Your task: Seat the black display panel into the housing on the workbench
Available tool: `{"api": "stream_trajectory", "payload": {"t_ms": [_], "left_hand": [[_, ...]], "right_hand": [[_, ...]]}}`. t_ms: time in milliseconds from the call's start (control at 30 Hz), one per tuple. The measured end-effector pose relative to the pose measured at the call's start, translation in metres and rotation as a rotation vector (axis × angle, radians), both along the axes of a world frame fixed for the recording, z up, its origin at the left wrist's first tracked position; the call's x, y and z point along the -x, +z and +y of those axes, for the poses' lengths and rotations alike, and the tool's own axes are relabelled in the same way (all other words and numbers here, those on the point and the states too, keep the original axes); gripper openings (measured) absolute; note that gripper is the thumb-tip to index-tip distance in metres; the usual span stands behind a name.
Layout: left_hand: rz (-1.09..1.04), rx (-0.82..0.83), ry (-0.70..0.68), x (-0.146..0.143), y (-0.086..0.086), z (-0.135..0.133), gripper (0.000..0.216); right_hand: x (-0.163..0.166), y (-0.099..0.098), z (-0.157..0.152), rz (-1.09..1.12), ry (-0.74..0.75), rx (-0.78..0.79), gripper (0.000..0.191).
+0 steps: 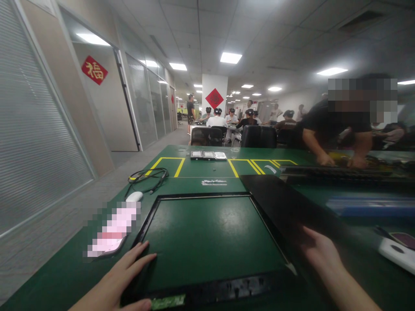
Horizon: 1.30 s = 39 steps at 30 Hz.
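A black rectangular frame, like a monitor bezel, lies on the green table in front of me. My left hand rests over its left side, fingers spread, the thumb near a small green circuit board on the near edge. To the right, a thin black panel slants beside the frame and partly overlaps its right side. My right hand is at the panel's near end, thumb up along it. The other fingers are partly hidden and blurred there, as is that end of the panel.
Left of the frame are a pink phone-like object, a white mouse and a coiled black cable. Hard drives sit at the far edge near yellow tape. A white device lies right; a co-worker bends over parts.
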<state>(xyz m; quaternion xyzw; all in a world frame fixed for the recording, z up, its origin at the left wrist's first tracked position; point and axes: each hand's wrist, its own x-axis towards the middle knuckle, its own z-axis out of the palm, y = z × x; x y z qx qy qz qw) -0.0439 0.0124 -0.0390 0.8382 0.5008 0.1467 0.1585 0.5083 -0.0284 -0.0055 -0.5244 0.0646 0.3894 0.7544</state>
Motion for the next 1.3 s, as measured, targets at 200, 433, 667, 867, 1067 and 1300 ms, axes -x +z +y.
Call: {"api": "stream_trajectory", "payload": {"t_ms": [200, 433, 667, 867, 1067, 1300], "left_hand": [[0.023, 0.065, -0.015, 0.001, 0.005, 0.001, 0.068], [0.024, 0.068, -0.014, 0.001, 0.005, 0.001, 0.069], [0.001, 0.042, -0.005, -0.001, 0.001, -0.001, 0.070], [0.014, 0.077, -0.028, 0.000, 0.004, -0.001, 0.070], [0.012, 0.063, -0.027, -0.001, 0.007, -0.001, 0.070], [0.043, 0.093, -0.016, -0.004, 0.013, -0.002, 0.071]], "right_hand": [[0.001, -0.001, 0.000, 0.003, 0.010, 0.006, 0.034], [0.002, 0.001, 0.001, 0.013, 0.006, 0.028, 0.035], [0.005, 0.005, 0.000, 0.019, -0.009, 0.028, 0.037], [0.004, 0.004, 0.001, 0.027, -0.012, 0.030, 0.034], [0.004, 0.004, 0.000, 0.016, -0.008, 0.028, 0.039], [0.004, 0.002, 0.001, 0.013, -0.003, 0.013, 0.033]]}}
